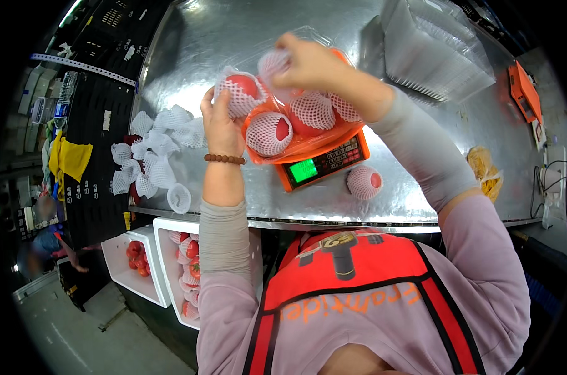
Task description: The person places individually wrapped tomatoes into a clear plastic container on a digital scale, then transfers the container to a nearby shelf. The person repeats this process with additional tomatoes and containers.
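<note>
My left hand (220, 115) grips a red tomato (242, 86) wrapped in a white foam net, over the left side of an orange scale pan. Blurred by motion, my right hand (309, 65) pinches a pale foam net (273, 65) just to its right; whether a tomato fills that net I cannot tell. Clear plastic lies in the pan with several netted tomatoes, among them a front one (269, 133) and another (312, 111). Below the pan, the digital scale (328, 161) shows a lit green display. One netted tomato (365, 182) sits on the metal table beside the scale.
Loose foam nets (154, 150) are heaped at the table's left. Stacked clear plastic containers (436, 51) stand back right, near an orange device (523, 91) and a bag of yellow bands (485, 171). White foam boxes (159, 262) with tomatoes are below the front edge.
</note>
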Demonstrator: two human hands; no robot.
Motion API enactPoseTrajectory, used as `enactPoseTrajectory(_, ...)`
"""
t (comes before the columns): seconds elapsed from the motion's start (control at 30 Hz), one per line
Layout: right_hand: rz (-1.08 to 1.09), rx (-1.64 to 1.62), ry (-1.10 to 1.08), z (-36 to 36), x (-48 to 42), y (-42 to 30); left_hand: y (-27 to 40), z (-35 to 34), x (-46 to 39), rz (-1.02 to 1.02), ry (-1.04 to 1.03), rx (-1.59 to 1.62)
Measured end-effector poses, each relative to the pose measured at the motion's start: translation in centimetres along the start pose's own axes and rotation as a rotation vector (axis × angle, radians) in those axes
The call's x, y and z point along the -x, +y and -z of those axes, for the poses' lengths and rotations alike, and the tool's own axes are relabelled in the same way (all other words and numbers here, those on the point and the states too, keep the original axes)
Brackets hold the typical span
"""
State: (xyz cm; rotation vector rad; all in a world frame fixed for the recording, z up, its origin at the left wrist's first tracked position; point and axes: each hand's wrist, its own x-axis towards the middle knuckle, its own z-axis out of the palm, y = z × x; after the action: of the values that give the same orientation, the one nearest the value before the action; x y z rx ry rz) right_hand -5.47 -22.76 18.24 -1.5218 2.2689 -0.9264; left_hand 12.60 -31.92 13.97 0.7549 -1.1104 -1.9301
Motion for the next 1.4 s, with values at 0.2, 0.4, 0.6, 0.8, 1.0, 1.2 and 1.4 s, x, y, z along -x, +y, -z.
enactPoseTrajectory(0.2,-0.067,-0.953,0.148,6.2,2.1,5.3,-0.9,-0.4,-3.1,-0.026,-0.290,-0.866)
enactPoseTrajectory(0.4,-0.226,-1.063,0.262,6.3,7.7,6.2,1.6,-3.1,-3.3,-0.095,-0.352,-1.540)
enactPoseTrajectory(0.6,-0.249,-1.129,0.305,7.5,10.9,6.9,3.0,-2.6,-3.5,-0.220,-0.274,-1.550)
enactPoseTrajectory(0.8,-0.266,-1.121,0.321,8.3,11.7,7.2,4.3,-1.8,-3.7,-0.213,-0.225,-1.500)
enactPoseTrajectory(1.0,-0.254,-1.122,0.312,8.2,11.9,7.5,4.5,-1.7,-3.7,-0.237,-0.220,-1.458)
enactPoseTrajectory(1.2,-0.274,-1.123,0.313,8.0,12.5,7.7,2.9,-3.6,-2.5,-0.210,-0.359,-1.490)
enactPoseTrajectory(1.4,-0.378,-0.957,0.470,7.8,14.1,10.5,0.2,-6.8,-1.3,-0.124,-0.351,-1.751)
